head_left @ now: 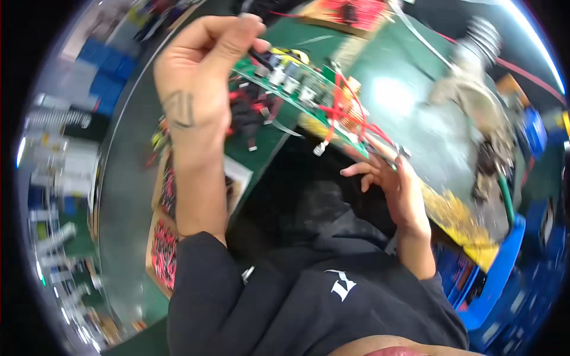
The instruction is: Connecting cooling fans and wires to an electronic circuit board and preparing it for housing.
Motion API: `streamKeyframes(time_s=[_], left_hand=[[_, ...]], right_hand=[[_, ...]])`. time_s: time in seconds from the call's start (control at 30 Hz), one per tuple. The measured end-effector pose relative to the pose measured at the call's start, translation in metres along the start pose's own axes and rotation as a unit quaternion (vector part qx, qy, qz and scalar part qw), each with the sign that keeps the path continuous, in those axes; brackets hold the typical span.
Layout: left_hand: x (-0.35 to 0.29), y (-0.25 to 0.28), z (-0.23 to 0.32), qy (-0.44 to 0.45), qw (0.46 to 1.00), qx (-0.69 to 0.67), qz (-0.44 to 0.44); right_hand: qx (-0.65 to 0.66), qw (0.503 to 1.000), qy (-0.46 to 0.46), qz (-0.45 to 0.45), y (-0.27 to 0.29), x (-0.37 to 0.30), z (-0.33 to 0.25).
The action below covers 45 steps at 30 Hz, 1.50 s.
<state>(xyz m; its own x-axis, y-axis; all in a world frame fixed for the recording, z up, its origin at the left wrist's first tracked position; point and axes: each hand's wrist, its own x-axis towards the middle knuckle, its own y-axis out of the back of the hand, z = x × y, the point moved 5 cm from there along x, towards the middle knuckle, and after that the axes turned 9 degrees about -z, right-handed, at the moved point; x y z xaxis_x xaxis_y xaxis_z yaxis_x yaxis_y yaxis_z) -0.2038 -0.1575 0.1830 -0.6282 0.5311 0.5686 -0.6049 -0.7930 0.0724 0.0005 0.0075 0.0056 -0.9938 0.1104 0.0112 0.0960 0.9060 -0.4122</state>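
Numerous small red-and-black parts (164,252) lie in a shallow tan tray (149,252), left side of my head view. Next is the bare left hand (195,65) — narrow, thumb closed against fingers, holding the upper-left end of a long green circuit board (294,98); the exact contact point is hidden from me. The board hangs between both hands, sloping down to the right. A bright metal terminal (319,148) dangles below it, followed by a tangle of insulated red wires (326,110) and a copper-wound coil (354,117). At the board's lower-right end, the bare right hand (399,193) stands half-curled; I cannot tell whether it grips or only touches. Further right runs a worn yellow edge strip (448,210).

Caution: in my judgement, a slipping left pinch could tip the board, since right-side support is uncertain. The dangling terminal could snag on the strip — any pull would then strain the wire joints.
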Motion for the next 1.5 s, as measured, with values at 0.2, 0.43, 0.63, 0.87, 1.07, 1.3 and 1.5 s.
streamKeyframes(time_s=[0.2,0.43,0.63,0.87,1.07,1.3,1.5], left_hand=[[-0.008,-0.173,-0.061,0.006,0.993,-0.108,-0.055],[-0.077,-0.208,-0.142,0.09,0.994,-0.055,-0.028],[-0.139,-0.198,-0.174,0.183,0.983,-0.022,-0.015],[-0.138,-0.194,-0.176,0.275,0.961,-0.018,-0.025],[-0.125,-0.192,-0.185,0.112,0.984,0.13,-0.056],[-0.076,-0.229,-0.156,-0.114,0.859,0.387,-0.316],[-0.04,-0.248,-0.162,-0.206,0.778,0.437,-0.401]], right_hand=[[0.0,0.979,0.02,0.203,0.092,-0.093,-0.035],[-0.02,0.974,-0.004,0.225,0.15,-0.1,-0.028],[-0.121,0.958,0.014,0.261,0.162,-0.104,0.004],[-0.256,0.925,-0.094,0.263,0.114,-0.145,-0.065],[-0.265,0.953,0.053,-0.14,0.114,-0.236,-0.093],[-0.181,0.82,-0.032,0.542,0.228,-0.487,-0.068],[-0.489,0.491,-0.361,0.624,0.363,-0.708,0.048]])
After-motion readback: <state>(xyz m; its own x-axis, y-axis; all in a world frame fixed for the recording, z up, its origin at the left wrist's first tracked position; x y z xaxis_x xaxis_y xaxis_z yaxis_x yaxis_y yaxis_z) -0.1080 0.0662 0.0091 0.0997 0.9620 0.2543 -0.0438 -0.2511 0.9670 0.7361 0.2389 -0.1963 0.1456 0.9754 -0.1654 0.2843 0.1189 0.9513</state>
